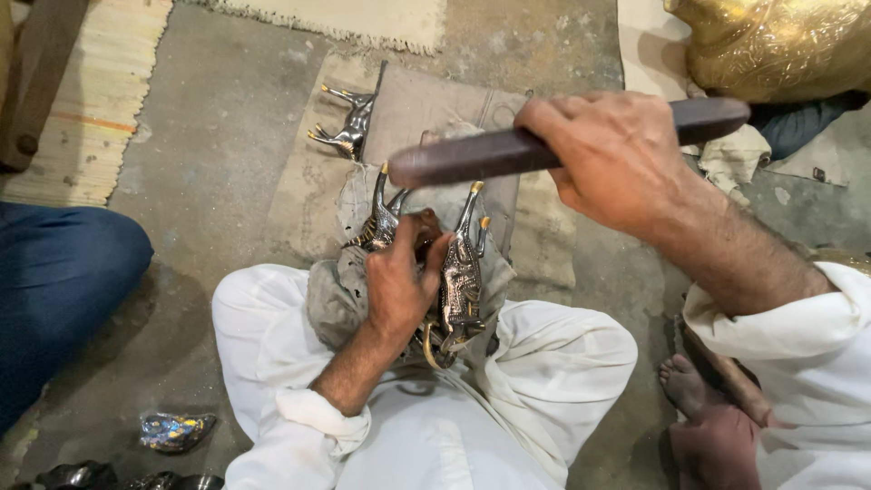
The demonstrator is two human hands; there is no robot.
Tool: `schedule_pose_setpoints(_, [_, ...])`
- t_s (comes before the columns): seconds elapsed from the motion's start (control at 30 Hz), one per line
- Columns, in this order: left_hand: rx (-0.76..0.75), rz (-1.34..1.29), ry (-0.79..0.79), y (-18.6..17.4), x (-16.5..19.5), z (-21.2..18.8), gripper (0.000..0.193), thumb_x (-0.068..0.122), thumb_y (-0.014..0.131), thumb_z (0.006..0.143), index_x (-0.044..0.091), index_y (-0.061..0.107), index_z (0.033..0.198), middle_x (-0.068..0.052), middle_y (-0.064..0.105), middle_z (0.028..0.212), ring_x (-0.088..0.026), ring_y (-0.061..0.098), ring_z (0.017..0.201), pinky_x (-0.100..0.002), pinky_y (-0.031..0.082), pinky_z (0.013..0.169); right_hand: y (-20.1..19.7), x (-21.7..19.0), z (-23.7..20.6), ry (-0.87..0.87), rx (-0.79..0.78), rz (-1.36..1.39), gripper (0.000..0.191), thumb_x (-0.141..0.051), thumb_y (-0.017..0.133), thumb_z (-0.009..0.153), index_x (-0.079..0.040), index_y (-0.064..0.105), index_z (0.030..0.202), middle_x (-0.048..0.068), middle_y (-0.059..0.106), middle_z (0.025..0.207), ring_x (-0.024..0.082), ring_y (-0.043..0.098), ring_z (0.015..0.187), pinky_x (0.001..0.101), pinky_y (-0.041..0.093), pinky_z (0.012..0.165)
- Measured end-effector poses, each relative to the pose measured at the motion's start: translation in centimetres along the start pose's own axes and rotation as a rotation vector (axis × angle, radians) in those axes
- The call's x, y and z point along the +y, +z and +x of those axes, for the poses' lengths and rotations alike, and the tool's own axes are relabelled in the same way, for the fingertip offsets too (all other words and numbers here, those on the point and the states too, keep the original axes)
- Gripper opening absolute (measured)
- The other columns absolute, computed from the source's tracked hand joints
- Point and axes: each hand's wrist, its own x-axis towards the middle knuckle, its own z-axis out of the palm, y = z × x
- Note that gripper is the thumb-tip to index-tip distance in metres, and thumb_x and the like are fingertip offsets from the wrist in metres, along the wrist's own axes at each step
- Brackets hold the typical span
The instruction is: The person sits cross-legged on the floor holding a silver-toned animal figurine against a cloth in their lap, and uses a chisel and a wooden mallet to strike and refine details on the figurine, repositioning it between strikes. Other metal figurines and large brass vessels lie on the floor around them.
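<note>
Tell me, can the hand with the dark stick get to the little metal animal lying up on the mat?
Probably yes. The right hand already holds the dark stick in the air near the small metal animal, and nothing lies between them. But its fingers are full, so it could only touch it with the stick.

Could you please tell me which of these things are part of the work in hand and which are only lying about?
In use: left hand on metal animal figures over grey cloth; right hand holding dark wooden bar.

Lying about: another figure, gold bundle, woven mat.
</note>
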Motion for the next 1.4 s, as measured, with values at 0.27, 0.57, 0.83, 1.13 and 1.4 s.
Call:
schedule_pose_setpoints(0.27, [-0.028,0.048,-0.061,-0.2,0.2,0.3,0.029,0.019,0.074,0.098,0.003,0.056,0.114,-0.014,0.078,0.085,-0.031,0.078,0.072,-0.041,0.060,0.059,0.0,0.1,-0.3,0.058,-0.106,0.001,0.034,-0.011,0.069,0.087,-0.012,0.062,0.120,0.007,0.070,0.084,0.027,0.071,0.075,0.0431,0.055,0.071])
schedule_pose_setpoints(0.57, [-0.042,0.034,-0.072,0.0,-0.3,0.2,0.027,0.019,0.074,0.098,0.004,0.057,0.114,-0.014,0.078,0.084,-0.029,0.078,0.068,-0.039,0.060,0.057,0.5,-0.2,-0.9,0.045,-0.102,-0.005,0.031,-0.005,0.067,0.088,-0.010,0.061,0.117,0.008,0.071,0.090,0.027,0.072,0.078,0.0425,0.055,0.067])
schedule_pose_setpoints(0.83, [-0.020,0.016,0.017,0.2,-0.6,0.2,0.029,0.015,0.074,0.098,0.002,0.057,0.118,-0.015,0.079,0.090,-0.029,0.080,0.078,-0.038,0.062,0.062,0.5,0.1,-1.5,0.102,-0.162,0.053,0.030,-0.009,0.069,0.085,-0.013,0.062,0.113,0.008,0.071,0.088,0.031,0.072,0.077,0.0475,0.053,0.071])
schedule_pose_setpoints(1.13, [-0.022,-0.021,0.124,-0.1,-0.2,0.3,0.027,0.013,0.074,0.098,0.005,0.057,0.118,-0.014,0.079,0.096,-0.028,0.080,0.083,-0.036,0.063,0.066,0.8,-0.1,-1.9,0.080,-0.083,0.041,0.032,-0.013,0.073,0.082,-0.013,0.064,0.112,0.009,0.070,0.084,0.031,0.071,0.074,0.0461,0.054,0.067])
schedule_pose_setpoints(1.4, [-0.082,0.059,0.011,-0.1,-0.5,-0.3,0.027,0.016,0.076,0.097,0.003,0.059,0.114,-0.012,0.078,0.084,-0.027,0.078,0.070,-0.039,0.058,0.056,2.8,-0.1,-2.6,0.117,0.060,0.187,0.025,-0.013,0.076,0.084,-0.012,0.067,0.107,0.007,0.071,0.087,0.027,0.071,0.080,0.0442,0.054,0.081])
